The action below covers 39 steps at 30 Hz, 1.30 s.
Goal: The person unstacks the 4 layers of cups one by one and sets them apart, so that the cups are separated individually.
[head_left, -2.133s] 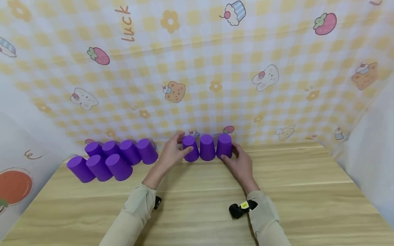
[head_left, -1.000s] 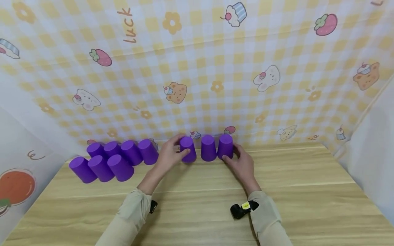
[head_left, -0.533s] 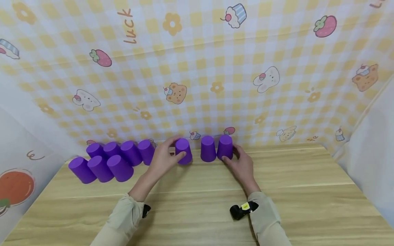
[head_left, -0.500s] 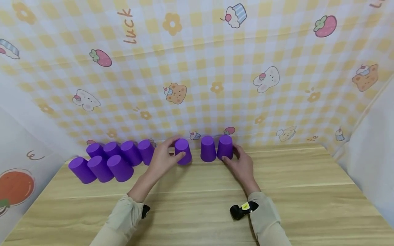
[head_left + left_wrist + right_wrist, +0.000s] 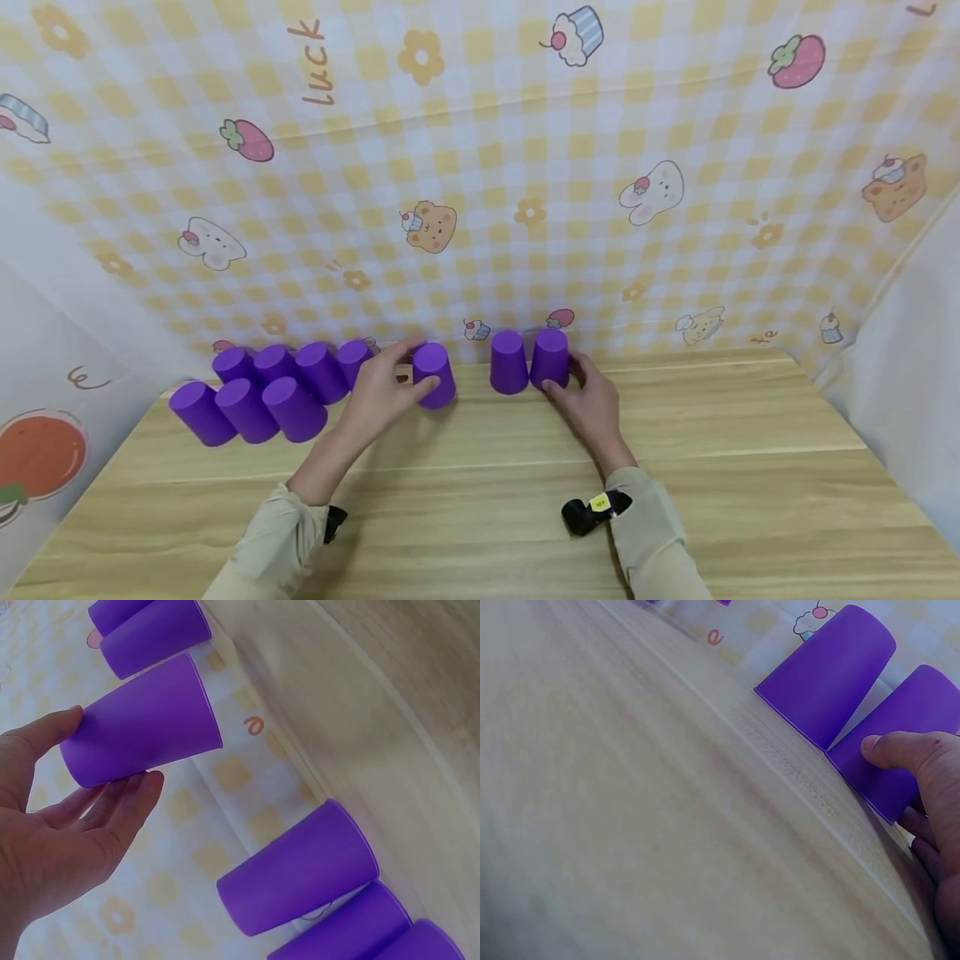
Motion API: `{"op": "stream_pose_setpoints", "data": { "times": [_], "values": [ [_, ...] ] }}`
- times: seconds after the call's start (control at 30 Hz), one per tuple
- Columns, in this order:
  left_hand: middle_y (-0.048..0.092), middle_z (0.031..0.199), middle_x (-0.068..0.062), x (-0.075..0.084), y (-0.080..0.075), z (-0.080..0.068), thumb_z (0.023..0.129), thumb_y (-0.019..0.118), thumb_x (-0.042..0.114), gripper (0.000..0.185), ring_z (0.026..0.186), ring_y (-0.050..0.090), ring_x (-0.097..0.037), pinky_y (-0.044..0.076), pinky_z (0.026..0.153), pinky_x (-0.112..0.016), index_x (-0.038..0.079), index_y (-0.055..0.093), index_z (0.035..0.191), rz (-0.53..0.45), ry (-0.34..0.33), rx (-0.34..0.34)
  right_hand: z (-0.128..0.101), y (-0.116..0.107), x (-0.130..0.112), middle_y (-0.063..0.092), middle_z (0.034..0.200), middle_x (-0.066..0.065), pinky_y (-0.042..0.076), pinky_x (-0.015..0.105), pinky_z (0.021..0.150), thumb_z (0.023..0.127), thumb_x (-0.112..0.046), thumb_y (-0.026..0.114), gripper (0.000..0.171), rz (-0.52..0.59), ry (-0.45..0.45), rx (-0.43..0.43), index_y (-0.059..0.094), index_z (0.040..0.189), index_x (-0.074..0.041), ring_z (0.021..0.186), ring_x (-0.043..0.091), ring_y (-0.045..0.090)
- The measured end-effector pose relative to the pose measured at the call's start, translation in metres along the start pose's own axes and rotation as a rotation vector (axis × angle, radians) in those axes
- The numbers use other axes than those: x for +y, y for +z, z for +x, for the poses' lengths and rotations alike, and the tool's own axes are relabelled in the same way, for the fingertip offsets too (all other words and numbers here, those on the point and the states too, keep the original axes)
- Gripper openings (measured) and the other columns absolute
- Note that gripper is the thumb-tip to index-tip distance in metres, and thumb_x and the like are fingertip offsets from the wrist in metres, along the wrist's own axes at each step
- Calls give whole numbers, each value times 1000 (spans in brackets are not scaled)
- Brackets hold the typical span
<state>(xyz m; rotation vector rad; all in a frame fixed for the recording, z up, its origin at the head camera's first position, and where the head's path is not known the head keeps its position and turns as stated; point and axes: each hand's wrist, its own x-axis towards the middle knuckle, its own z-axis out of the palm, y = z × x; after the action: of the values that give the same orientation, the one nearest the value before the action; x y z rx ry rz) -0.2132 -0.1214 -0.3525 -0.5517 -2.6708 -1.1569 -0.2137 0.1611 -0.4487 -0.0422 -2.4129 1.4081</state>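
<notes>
My left hand point(image 5: 378, 392) pinches an upside-down purple cup point(image 5: 435, 377) between thumb and fingers. In the left wrist view this held cup point(image 5: 142, 724) looks slightly raised off the table. My right hand point(image 5: 588, 404) grips another upside-down purple cup point(image 5: 550, 358) low on its side, and in the right wrist view the thumb point(image 5: 900, 750) lies across it. Just left of that one stands a free purple cup point(image 5: 509, 363); their rims touch in the right wrist view. A gap separates it from the cup in my left hand.
Several upside-down purple cups stand in two rows at the left: a front row point(image 5: 247, 411) and a back row point(image 5: 321, 372), whose rightmost cup is partly behind my left hand. A yellow checked cloth point(image 5: 480, 167) hangs behind the wooden table point(image 5: 480, 517).
My left hand has drawn its cup leftward and a little nearer, away from the middle cup it stood beside. The right hand and its cup have stayed in place.
</notes>
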Motion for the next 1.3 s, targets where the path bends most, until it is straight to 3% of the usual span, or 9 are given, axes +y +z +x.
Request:
{"op": "stream_pose_setpoints", "data": {
  "times": [0.37, 0.6, 0.9, 1.13, 1.3],
  "values": [
    [62, 110, -15, -5, -9, -4, 76, 77, 12, 55, 101, 59, -28, 53, 79, -42, -1, 55, 125, 9, 2, -7, 1, -1, -1, 57, 123, 18, 41, 39, 97, 79, -21, 75, 59, 1, -7, -5, 50, 129, -2, 111, 30, 55],
    [64, 101, -9, -10, -20, -9, 75, 77, 17, 52, 80, 59, -23, 51, 70, -37, 4, 58, 122, 84, 16, -2, 1, -1, -2, 57, 123, 17, 42, 39, 97, 79, -22, 75, 59, 8, -14, -6, 50, 129, -3, 111, 29, 55],
    [61, 116, -16, -21, -33, -21, 76, 78, 19, 55, 100, 59, -30, 50, 82, -44, 3, 56, 124, 128, -18, -11, 1, 0, -2, 57, 123, 19, 42, 41, 97, 78, -20, 75, 60, 1, -21, -3, 50, 129, -1, 111, 31, 55],
    [62, 110, -16, -26, -42, -29, 78, 76, 20, 53, 89, 61, -28, 52, 75, -42, 4, 56, 124, 135, -76, -4, 1, 0, -1, 56, 123, 19, 41, 41, 98, 78, -20, 76, 60, -3, -11, -4, 50, 129, -1, 112, 31, 55],
    [63, 108, -17, -29, -48, -34, 77, 76, 17, 52, 91, 61, -27, 53, 78, -40, 0, 56, 122, 114, -89, 8, 1, 0, -1, 56, 124, 18, 41, 39, 98, 79, -22, 75, 60, -6, -2, -8, 50, 129, -2, 112, 30, 55]
  ]
}}
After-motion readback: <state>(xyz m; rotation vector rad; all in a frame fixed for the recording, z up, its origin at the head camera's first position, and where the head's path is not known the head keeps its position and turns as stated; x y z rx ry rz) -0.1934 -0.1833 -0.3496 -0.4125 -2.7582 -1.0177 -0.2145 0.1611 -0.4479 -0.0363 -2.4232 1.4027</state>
